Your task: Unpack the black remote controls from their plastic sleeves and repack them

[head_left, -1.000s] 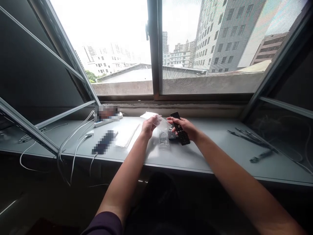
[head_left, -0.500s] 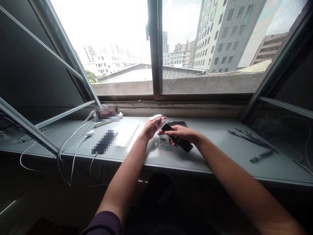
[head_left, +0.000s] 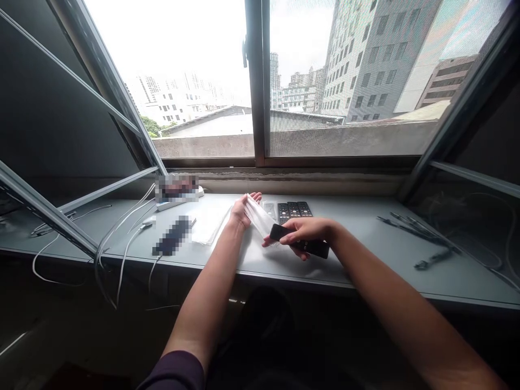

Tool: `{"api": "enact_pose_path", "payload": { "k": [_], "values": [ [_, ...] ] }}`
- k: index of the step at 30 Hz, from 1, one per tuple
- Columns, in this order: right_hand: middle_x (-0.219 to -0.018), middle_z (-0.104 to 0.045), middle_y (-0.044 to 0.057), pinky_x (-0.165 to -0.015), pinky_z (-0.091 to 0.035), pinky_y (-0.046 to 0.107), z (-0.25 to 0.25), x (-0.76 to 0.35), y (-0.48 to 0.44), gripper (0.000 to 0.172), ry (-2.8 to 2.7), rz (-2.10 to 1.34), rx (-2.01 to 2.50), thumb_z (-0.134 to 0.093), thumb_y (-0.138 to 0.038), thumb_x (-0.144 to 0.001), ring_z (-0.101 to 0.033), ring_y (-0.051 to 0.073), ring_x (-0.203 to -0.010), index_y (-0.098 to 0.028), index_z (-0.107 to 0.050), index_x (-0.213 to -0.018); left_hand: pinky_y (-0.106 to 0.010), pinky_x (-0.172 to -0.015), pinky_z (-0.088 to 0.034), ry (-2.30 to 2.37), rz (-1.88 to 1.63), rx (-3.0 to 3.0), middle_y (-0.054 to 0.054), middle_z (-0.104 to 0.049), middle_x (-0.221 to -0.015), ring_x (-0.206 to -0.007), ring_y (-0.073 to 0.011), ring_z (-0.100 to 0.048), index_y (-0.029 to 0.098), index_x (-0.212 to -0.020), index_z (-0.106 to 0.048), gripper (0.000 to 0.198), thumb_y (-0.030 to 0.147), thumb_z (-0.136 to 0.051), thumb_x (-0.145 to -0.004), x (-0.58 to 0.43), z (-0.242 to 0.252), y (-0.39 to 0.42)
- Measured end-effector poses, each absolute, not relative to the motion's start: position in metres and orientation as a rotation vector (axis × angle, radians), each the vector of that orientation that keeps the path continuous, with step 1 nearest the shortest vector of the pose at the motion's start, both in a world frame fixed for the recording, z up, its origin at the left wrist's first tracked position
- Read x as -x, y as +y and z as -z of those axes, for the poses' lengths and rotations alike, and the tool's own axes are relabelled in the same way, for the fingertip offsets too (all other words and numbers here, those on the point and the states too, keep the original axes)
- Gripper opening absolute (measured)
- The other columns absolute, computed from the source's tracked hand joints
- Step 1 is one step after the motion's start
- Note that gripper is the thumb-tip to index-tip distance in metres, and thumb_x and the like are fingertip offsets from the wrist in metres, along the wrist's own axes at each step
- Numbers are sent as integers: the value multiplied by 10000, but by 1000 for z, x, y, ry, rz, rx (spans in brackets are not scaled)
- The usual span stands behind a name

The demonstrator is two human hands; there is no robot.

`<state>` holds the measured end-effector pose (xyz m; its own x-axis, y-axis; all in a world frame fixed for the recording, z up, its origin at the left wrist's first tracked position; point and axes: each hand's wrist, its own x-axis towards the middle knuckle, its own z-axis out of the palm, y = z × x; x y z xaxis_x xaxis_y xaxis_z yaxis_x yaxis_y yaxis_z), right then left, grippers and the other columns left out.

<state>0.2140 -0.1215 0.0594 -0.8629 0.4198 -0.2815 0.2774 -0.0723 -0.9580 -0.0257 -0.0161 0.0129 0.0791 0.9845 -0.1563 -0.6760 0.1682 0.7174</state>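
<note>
My left hand (head_left: 240,212) is palm up at the middle of the grey window sill (head_left: 365,265), gripping a clear plastic bag (head_left: 258,218). The bag slants toward my right hand (head_left: 306,230), which is wrapped around a black remote control (head_left: 314,248). The remote's tip crosses the bag's lower end. Behind them, black remote controls (head_left: 293,210) lie side by side with their keypads up. A small clear packet (head_left: 269,209) rests just left of those; its contents are hard to make out.
A flat translucent sleeve (head_left: 209,225) and a blurred dark object (head_left: 173,235) lie left of my hands. White cables trail from a white power strip (head_left: 174,205) over the sill's front edge. Dark cables (head_left: 418,233) lie at the right. Open window panes angle in at both sides.
The held remote has swung from upright to nearly level, and my right hand has moved lower. The bag now slants down to the right. The table remotes and small packet show uncovered behind my hands.
</note>
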Motion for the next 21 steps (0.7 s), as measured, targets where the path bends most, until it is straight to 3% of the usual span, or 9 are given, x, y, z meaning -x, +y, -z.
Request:
{"api": "enact_pose_path", "payload": {
  "k": [3, 7, 9, 11, 14, 19, 21],
  "values": [
    [-900, -826, 93, -564, -616, 250, -58, -215, -120, 652, -2031, -2101, 758, -817, -474, -988, -753, 170, -585, -151, -672, -1536, -310, -1019, -600, 723, -1320, -520, -171, -807, -1219, -1062, -201, -794, 101, -1306, -688, 347, 280, -469, -1104, 27, -14, -17],
    [-1226, -815, 163, -551, -622, 263, -49, -215, -111, 605, -1884, -2003, 724, -827, -463, -976, -763, 172, -646, -188, -697, -1499, -322, -890, -637, 754, -1223, -565, -159, -817, -1113, -995, -230, -799, 103, -1241, -720, 343, 354, -573, -1060, 28, -13, -21],
    [-1136, -831, 158, -556, -623, 259, -45, -214, -107, 594, -1810, -1922, 767, -830, -479, -972, -752, 169, -639, -171, -712, -1466, -291, -808, -636, 804, -1172, -583, -129, -813, -1024, -897, -205, -792, 116, -1175, -732, 257, 297, -652, -1011, 27, -12, -23],
    [-876, -823, 118, -544, -612, 248, -43, -212, -104, 611, -1760, -1868, 827, -826, -508, -971, -735, 173, -605, -131, -716, -1439, -256, -749, -623, 829, -1148, -594, -91, -796, -950, -801, -163, -768, 130, -1115, -729, 170, 181, -682, -961, 25, -12, -24],
    [-655, -746, 63, -517, -594, 238, -43, -210, -104, 655, -1729, -1848, 884, -823, -532, -967, -718, 183, -560, -98, -701, -1441, -226, -720, -607, 812, -1148, -619, -55, -760, -885, -718, -124, -727, 134, -1065, -718, 225, 33, -673, -869, 22, -12, -25],
    [-714, -771, 50, -499, -575, 232, -46, -212, -105, 614, -1682, -1781, 865, -834, -466, -967, -699, 162, -527, -142, -691, -1469, -204, -688, -587, 792, -1286, -522, -22, -704, -820, -666, -100, -676, 151, -1022, -686, 294, -32, -603, -808, 24, -16, -24],
    [-837, -820, 89, -497, -573, 235, -45, -213, -103, 548, -1624, -1763, 821, -816, -453, -982, -706, 163, -561, -163, -713, -1436, -201, -650, -565, 744, -1360, -448, -1, -657, -764, -618, -94, -632, 165, -987, -664, 274, -32, -566, -825, 27, -17, -22]
  ]
}}
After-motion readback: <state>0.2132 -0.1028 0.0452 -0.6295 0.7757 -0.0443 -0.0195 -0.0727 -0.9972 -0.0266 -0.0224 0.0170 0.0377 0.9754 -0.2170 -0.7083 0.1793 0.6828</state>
